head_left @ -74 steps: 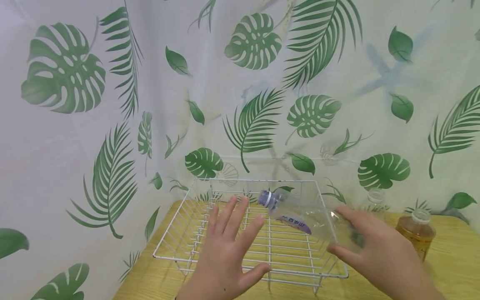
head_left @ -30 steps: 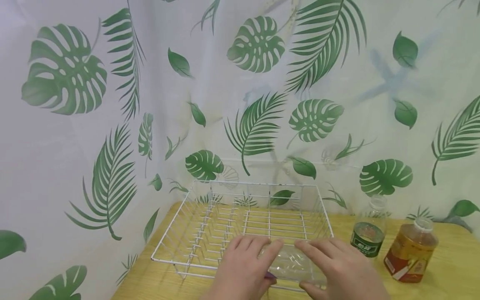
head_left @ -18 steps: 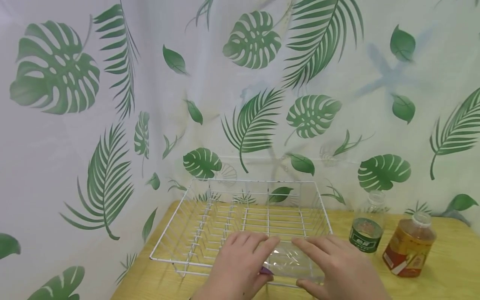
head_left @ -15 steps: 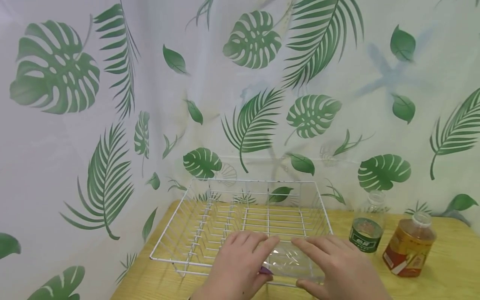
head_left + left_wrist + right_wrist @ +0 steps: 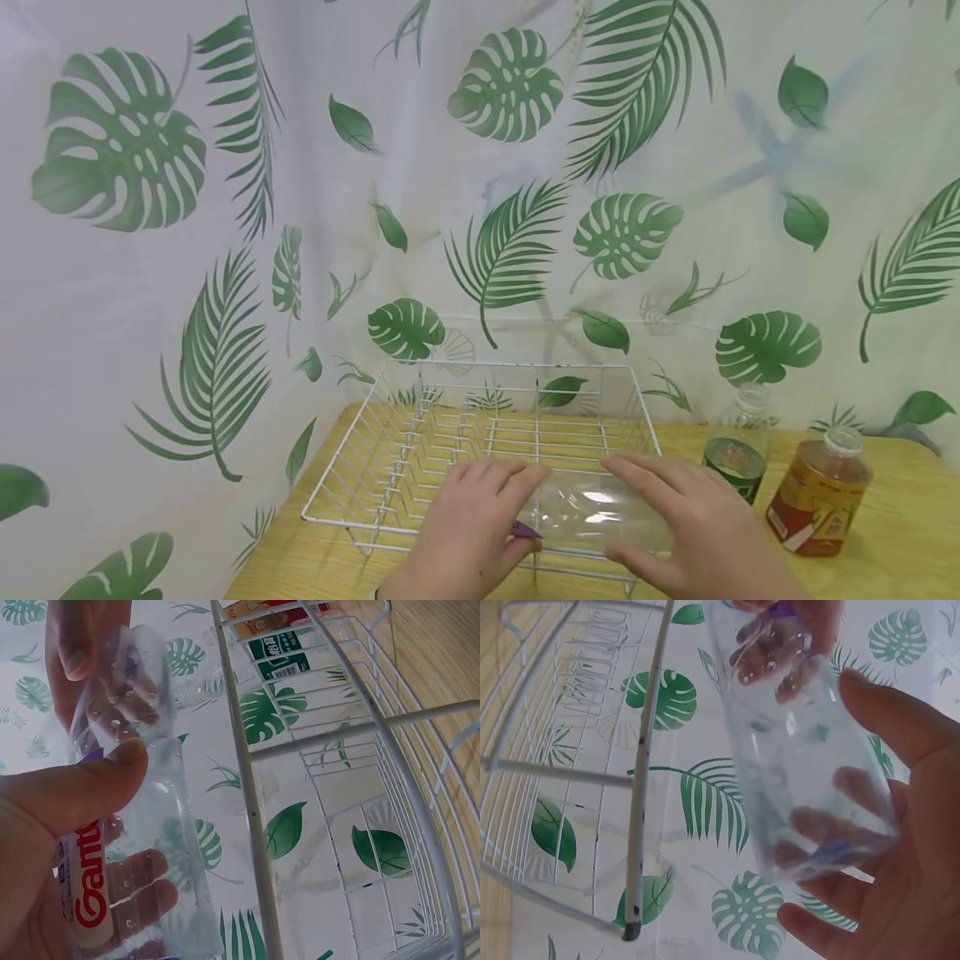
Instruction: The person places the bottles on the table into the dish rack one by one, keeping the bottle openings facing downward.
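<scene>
A clear plastic bottle (image 5: pixel 581 504) with a purple-and-red label lies sideways between the two hands, over the front of a white wire dish rack (image 5: pixel 362 526). My left hand (image 5: pixel 468 521) grips it round the label end, thumb across its side in the left wrist view and fingers showing through the plastic. That hand hides the bottle's mouth from the head view. Around the base end, my right hand (image 5: pixel 701 525) holds it loosely. In the right wrist view, several of its fingers (image 5: pixel 817 825) curve behind the clear wall, with the thumb at the bottle's edge.
Right of the rack, a clear bottle with a green label (image 5: pixel 733 467) stands on the wooden table (image 5: pixel 900 517). Beside it is an uncapped bottle with an amber-and-red label (image 5: pixel 817 504). A leaf-patterned white sheet (image 5: pixel 525 250) hangs close behind and at the left.
At first only my right hand held the bottle, with the left open over the rack. Both hands then came onto it at the rack's front. Most recently the base end has shifted slightly right.
</scene>
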Demonstrator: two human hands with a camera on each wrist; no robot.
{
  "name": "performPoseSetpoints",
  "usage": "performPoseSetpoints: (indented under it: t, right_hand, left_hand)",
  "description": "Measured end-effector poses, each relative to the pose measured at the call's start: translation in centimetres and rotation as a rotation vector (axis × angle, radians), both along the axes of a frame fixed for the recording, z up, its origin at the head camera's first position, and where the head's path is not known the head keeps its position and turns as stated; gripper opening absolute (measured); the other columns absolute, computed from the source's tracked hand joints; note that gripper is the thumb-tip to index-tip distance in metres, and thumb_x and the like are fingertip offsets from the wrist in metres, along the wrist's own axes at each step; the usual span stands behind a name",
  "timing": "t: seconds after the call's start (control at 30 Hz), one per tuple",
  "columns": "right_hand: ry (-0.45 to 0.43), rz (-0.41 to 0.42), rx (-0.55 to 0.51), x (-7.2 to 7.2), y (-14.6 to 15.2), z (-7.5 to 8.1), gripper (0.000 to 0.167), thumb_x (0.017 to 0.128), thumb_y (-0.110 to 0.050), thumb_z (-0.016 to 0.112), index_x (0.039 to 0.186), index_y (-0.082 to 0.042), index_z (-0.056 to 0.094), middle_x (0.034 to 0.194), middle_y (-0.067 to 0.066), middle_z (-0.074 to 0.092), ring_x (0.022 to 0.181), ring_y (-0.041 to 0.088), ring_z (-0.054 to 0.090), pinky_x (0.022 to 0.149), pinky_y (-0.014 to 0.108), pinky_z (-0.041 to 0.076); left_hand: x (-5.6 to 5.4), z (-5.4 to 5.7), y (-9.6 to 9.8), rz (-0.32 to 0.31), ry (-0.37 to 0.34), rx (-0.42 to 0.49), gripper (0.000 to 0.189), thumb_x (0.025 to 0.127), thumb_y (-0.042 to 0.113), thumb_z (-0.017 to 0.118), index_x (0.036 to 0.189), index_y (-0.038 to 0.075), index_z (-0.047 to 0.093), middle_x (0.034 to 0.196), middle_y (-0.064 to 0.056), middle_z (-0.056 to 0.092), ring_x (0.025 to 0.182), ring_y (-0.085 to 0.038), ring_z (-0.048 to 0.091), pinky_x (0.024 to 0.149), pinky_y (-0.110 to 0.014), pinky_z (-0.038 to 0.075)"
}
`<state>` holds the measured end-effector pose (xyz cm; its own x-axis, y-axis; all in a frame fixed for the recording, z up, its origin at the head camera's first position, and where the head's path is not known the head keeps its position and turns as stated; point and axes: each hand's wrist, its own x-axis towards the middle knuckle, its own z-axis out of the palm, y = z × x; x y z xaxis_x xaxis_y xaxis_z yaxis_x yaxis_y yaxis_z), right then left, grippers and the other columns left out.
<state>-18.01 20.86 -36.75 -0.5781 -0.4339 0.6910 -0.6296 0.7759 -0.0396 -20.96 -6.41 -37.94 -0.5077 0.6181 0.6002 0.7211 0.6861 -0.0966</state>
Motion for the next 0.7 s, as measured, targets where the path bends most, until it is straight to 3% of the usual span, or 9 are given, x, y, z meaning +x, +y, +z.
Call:
performPoseSetpoints:
  t: [0.2,0.33,0.43,0.53,0.7]
  right_hand:
    - [-0.193,-0.024,-0.189,0.8,0.7,1.3,0.094,0.074,-0.040,0.091,0.154,-0.028,0.043,0.142,0.002,0.058,0.119,0.028,0.059,0.083,0.059,0.055]
    - [-0.328,-0.027,-0.329,1.4,1.0,1.8,0.098,0.078,-0.027,0.090,0.158,-0.033,0.034,0.152,-0.006,0.047,0.127,0.009,0.051,0.090,0.039,0.054]
    - [-0.389,0.013,-0.392,1.7,1.4,2.0,0.099,0.082,-0.017,0.086,0.160,-0.035,0.028,0.157,-0.012,0.040,0.130,-0.005,0.043,0.094,0.016,0.044]
    - [-0.434,0.077,-0.435,1.9,1.6,2.0,0.097,0.086,-0.010,0.080,0.161,-0.033,0.024,0.158,-0.010,0.038,0.129,-0.006,0.044,0.094,0.012,0.042]
    - [-0.497,0.250,-0.544,1.9,1.4,2.1,0.092,0.091,0.002,0.069,0.163,-0.026,0.019,0.153,0.000,0.044,0.127,0.003,0.052,0.095,0.018,0.046]
  left_hand:
    - [-0.2,0.1,-0.4,-0.020,-0.138,0.100,0.075,0.081,0.041,0.085,0.144,0.021,0.050,0.127,0.006,0.061,0.118,-0.015,0.057,0.103,-0.040,0.047]
    - [0.1,0.8,-0.5,-0.022,-0.279,0.163,0.074,0.087,0.045,0.078,0.149,0.021,0.045,0.132,0.005,0.061,0.122,-0.016,0.055,0.103,-0.042,0.047]
    - [0.4,1.3,-0.7,-0.049,-0.426,0.229,0.072,0.091,0.046,0.074,0.151,0.021,0.043,0.134,0.006,0.059,0.122,-0.013,0.054,0.102,-0.041,0.048]
    - [0.8,1.7,-0.8,-0.109,-0.616,0.331,0.071,0.092,0.045,0.072,0.152,0.024,0.040,0.134,0.008,0.057,0.117,-0.010,0.057,0.096,-0.032,0.052]
    - [1.1,1.9,-0.9,-0.255,-0.894,0.506,0.066,0.095,0.040,0.071,0.151,0.031,0.037,0.135,0.006,0.056,0.111,-0.009,0.062,0.089,-0.023,0.054]
